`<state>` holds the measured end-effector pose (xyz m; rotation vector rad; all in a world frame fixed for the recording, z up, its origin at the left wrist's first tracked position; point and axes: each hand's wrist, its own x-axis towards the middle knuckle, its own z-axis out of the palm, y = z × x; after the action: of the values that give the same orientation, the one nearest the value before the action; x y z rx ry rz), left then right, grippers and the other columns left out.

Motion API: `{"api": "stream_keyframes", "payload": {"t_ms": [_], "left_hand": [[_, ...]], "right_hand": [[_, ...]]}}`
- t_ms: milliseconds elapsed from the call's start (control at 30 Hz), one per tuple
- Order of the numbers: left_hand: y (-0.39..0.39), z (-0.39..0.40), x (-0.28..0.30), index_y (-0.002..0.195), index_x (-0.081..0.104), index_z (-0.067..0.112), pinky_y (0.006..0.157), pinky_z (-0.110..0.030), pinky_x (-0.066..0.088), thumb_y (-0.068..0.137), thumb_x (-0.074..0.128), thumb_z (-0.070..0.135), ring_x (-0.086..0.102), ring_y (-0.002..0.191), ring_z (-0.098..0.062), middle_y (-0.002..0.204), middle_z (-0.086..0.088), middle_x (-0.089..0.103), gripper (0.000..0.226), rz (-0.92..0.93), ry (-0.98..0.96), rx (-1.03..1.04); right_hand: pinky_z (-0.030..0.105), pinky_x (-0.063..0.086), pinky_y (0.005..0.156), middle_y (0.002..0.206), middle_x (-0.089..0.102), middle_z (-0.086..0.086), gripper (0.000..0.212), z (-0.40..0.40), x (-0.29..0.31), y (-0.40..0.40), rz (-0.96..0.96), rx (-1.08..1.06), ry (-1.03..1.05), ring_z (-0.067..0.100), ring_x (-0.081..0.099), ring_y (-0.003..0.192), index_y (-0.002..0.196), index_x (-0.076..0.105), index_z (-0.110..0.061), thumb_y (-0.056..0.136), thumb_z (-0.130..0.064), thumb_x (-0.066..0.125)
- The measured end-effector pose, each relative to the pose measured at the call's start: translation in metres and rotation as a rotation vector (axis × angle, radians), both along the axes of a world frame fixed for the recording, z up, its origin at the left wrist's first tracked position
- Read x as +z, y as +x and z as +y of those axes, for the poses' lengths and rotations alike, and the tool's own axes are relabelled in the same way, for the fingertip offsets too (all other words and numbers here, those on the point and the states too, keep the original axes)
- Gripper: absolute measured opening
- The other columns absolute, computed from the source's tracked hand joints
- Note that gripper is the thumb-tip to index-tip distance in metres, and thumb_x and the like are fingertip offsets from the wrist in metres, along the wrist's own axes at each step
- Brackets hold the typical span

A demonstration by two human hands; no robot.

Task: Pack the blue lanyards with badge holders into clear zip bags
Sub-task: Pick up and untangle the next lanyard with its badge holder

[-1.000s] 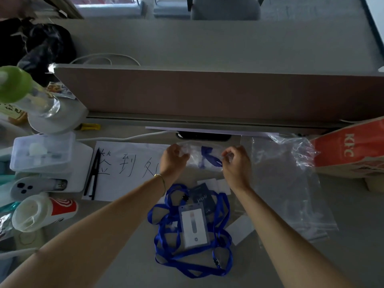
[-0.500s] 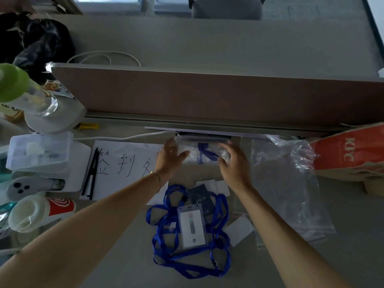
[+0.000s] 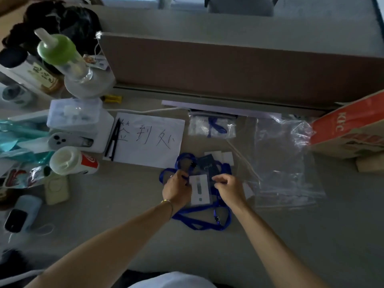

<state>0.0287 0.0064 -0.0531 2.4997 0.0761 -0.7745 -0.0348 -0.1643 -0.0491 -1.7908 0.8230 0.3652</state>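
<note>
Head view, the only one. Half a second ago both hands were up at the far middle of the frame, pressing on a small zip bag with a blue lanyard inside it. That packed bag point(image 3: 211, 127) now lies by itself on the tabletop point(image 3: 124, 204), just under the edge of the brown partition point(image 3: 228, 65), right of the white sheet of handwritten paper point(image 3: 148, 140). Both hands have drawn back toward the body and come down on the pile of blue lanyards point(image 3: 202, 219) at the centre of the frame. My reading is that one bag is finished and set aside, and the next lanyard is being picked up for packing.

The left hand point(image 3: 176, 189) sits at the left edge of the pile with its fingers curled inward over a blue strap near the badge holder point(image 3: 200, 190); it appears to pinch the strap, though the contact itself is hidden under the knuckles. The right hand point(image 3: 229, 189) is just right of the holder, its fingers point(image 3: 218, 179) bent and drawn together at the holder's upper right corner, seemingly grasping the strap or the holder's edge there; which one I cannot tell. Both forearms reach in from the lower edge of the frame and converge on the pile.

The loose empty zip bags point(image 3: 284, 163) lie spread to the right of the pile, near the red KFC paper bag point(image 3: 342, 129) at the right edge.
</note>
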Motion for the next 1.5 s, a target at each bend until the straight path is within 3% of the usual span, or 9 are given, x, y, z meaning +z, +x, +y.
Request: {"api": "stream_keyframes", "payload": {"t_ms": [267, 433, 600, 800, 1033, 1200, 1300, 1433, 1500], "left_hand": [[-0.050, -0.013, -0.011, 0.135, 0.045, 0.022, 0.072, -0.024, 0.044, 0.087, 0.073, 0.028, 0.058, 0.103, -0.018, 0.124, 0.000, 0.055, 0.057, 0.002, -0.159, 0.258], [-0.049, -0.005, -0.008, 0.095, 0.062, 0.020, 0.050, -0.013, 0.040, 0.088, 0.071, 0.019, 0.061, 0.068, -0.003, 0.091, 0.003, 0.070, 0.012, 0.028, -0.286, 0.321], [-0.046, 0.031, 0.014, 0.058, 0.047, 0.015, 0.044, -0.016, 0.029, 0.087, 0.072, 0.018, 0.039, 0.048, -0.010, 0.051, 0.008, 0.045, 0.039, -0.061, -0.418, 0.356], [-0.042, 0.094, 0.019, 0.075, 0.054, -0.007, 0.052, -0.030, 0.030, 0.085, 0.073, 0.031, 0.038, 0.055, -0.016, 0.058, -0.005, 0.046, 0.044, -0.067, -0.487, 0.493], [-0.041, 0.115, 0.030, 0.082, 0.058, -0.006, 0.059, -0.032, 0.039, 0.082, 0.071, 0.036, 0.045, 0.061, -0.017, 0.065, -0.006, 0.052, 0.043, -0.048, -0.547, 0.586], [-0.029, 0.115, 0.040, 0.080, 0.068, 0.002, 0.056, -0.026, 0.045, 0.083, 0.068, 0.002, 0.055, 0.057, -0.010, 0.065, 0.000, 0.062, 0.003, 0.003, -0.561, 0.570], [-0.024, 0.114, 0.049, 0.067, 0.060, 0.011, 0.045, -0.015, 0.037, 0.081, 0.068, -0.004, 0.047, 0.046, -0.003, 0.051, 0.013, 0.054, 0.022, 0.033, -0.581, 0.555], [-0.019, 0.115, 0.061, 0.079, 0.072, 0.010, 0.051, -0.025, 0.042, 0.084, 0.074, 0.006, 0.055, 0.055, -0.012, 0.062, -0.001, 0.064, 0.006, 0.031, -0.597, 0.538], [-0.019, 0.115, 0.068, 0.085, 0.074, 0.007, 0.054, -0.030, 0.041, 0.083, 0.074, 0.011, 0.055, 0.059, -0.016, 0.067, -0.009, 0.065, 0.005, 0.008, -0.584, 0.498]], "right_hand": [[0.045, 0.049, 0.102, 0.125, 0.060, 0.000, 0.035, 0.037, -0.015, -0.033, 0.078, -0.129, 0.173, 0.019, 0.058, 0.116, 0.116, 0.058, -0.029, 0.088, -0.008, 0.061], [0.035, 0.054, 0.090, 0.110, 0.070, -0.002, 0.036, 0.040, -0.005, -0.041, 0.003, -0.140, 0.207, 0.014, 0.065, 0.102, 0.120, 0.061, -0.024, 0.089, -0.005, 0.061], [0.028, 0.053, 0.078, 0.094, 0.071, -0.010, 0.021, 0.035, 0.004, -0.019, -0.061, 0.042, -0.111, 0.007, 0.065, 0.090, 0.097, 0.068, -0.027, 0.090, -0.009, 0.058], [0.037, 0.058, 0.055, 0.059, 0.069, -0.001, 0.040, 0.050, -0.005, 0.056, 0.087, 0.159, -0.416, 0.019, 0.066, 0.055, 0.063, 0.069, -0.014, 0.090, -0.042, 0.060], [0.030, 0.047, 0.060, 0.082, 0.072, 0.007, 0.035, 0.081, -0.017, 0.084, 0.207, 0.327, -0.683, 0.026, 0.068, 0.075, 0.080, 0.066, -0.013, 0.090, -0.046, 0.065], [0.024, 0.027, 0.046, 0.062, 0.061, 0.002, 0.036, 0.079, -0.011, 0.077, 0.198, 0.274, -0.501, 0.018, 0.054, 0.054, 0.065, 0.058, -0.014, 0.095, -0.033, 0.057], [0.032, 0.035, 0.049, 0.052, 0.052, 0.002, 0.040, 0.076, 0.013, 0.059, 0.064, 0.097, -0.220, 0.017, 0.048, 0.050, 0.057, 0.053, -0.007, 0.094, -0.019, 0.058], [0.043, 0.057, 0.079, 0.073, 0.074, 0.007, 0.013, 0.064, 0.062, 0.030, -0.032, -0.188, 0.229, 0.023, 0.071, 0.069, 0.094, 0.072, -0.013, 0.092, -0.006, 0.061], [0.041, 0.058, 0.079, 0.080, 0.076, 0.011, 0.044, 0.056, 0.090, 0.015, -0.086, -0.184, 0.203, 0.022, 0.074, 0.074, 0.121, 0.057, -0.033, 0.089, -0.002, 0.063]]}}
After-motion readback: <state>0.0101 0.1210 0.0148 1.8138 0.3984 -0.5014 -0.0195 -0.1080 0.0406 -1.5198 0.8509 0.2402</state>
